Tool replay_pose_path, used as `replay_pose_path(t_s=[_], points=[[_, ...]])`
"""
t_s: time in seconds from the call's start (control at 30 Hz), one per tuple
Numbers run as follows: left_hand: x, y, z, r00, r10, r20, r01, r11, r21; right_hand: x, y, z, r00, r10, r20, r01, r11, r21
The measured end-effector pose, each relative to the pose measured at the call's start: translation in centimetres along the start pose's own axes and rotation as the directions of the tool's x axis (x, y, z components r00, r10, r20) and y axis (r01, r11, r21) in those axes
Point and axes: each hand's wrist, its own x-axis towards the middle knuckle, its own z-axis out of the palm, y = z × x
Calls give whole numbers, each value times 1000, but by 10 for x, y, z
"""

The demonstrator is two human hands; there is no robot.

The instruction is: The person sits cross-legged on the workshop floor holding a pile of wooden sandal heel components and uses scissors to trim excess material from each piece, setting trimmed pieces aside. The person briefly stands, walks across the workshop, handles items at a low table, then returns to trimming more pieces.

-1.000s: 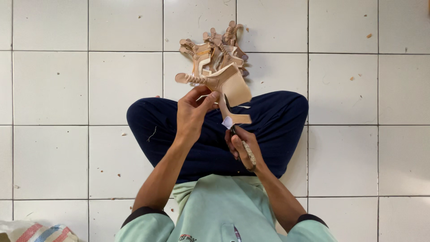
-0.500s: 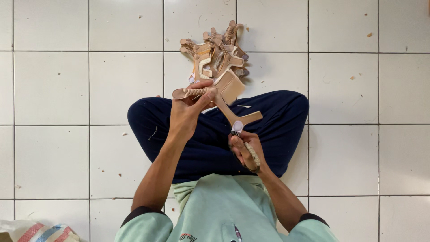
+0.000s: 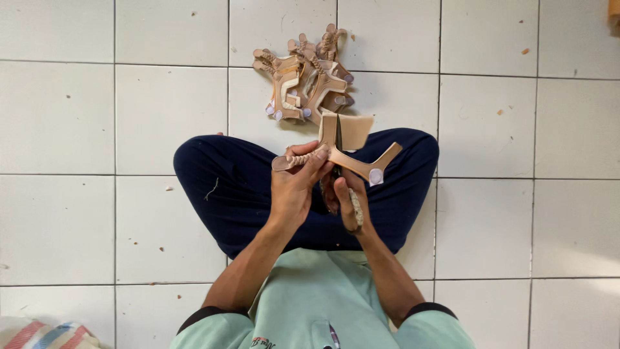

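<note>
**Tan strap piece held over the lap, scissors cutting into it**

A tan sandal strap piece [image 3: 345, 152], Y-shaped with a braided arm and round pale tabs at its ends, is held up above the person's crossed legs [image 3: 219, 194], in the middle of the scene. The left hand [image 3: 294, 190] pinches the braided arm between thumb and fingers, closed firmly on it, likely to keep the piece taut and level. The right hand [image 3: 342, 200] is wrapped around the handles of a pair of scissors [image 3: 339, 152], whose dark blade points away from the body and runs up through the broad flap of the piece; how far the blades are parted cannot be told. Holding the piece raised seems to leave the blade free to pass.

Just beyond the knees, on the white tiled floor [image 3: 97, 116], lies a pile of similar strap pieces [image 3: 303, 77]. At the near left corner a striped sack [image 3: 39, 333] shows.
</note>
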Motion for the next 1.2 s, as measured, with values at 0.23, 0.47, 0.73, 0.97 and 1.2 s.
replay_pose_path(t_s=[0.23, 0.47, 0.73, 0.97, 1.2], points=[[-3, -5, 9, 996, -33, -78, 27, 997, -76, -8, 20, -4, 996, 34, -82, -24, 993, 117], [45, 39, -19, 999, 32, 6, -32, 999, -19, -1, 10, -22, 990, 130, -47, -132, 991, -34], [32, 51, -22, 980, 24, 196, -105, 905, 413, 1, -11, -27, 993, 98, 67, -78, 964, -254], [29, 65, -19, 975, -30, 218, -89, 852, 516, -11, -2, -29, 975, 221, 7, -219, 970, -108], [40, 117, -17, 968, -5, 250, -247, 127, 961, -7, 0, -40, 988, 146, 52, -132, 968, -212]])
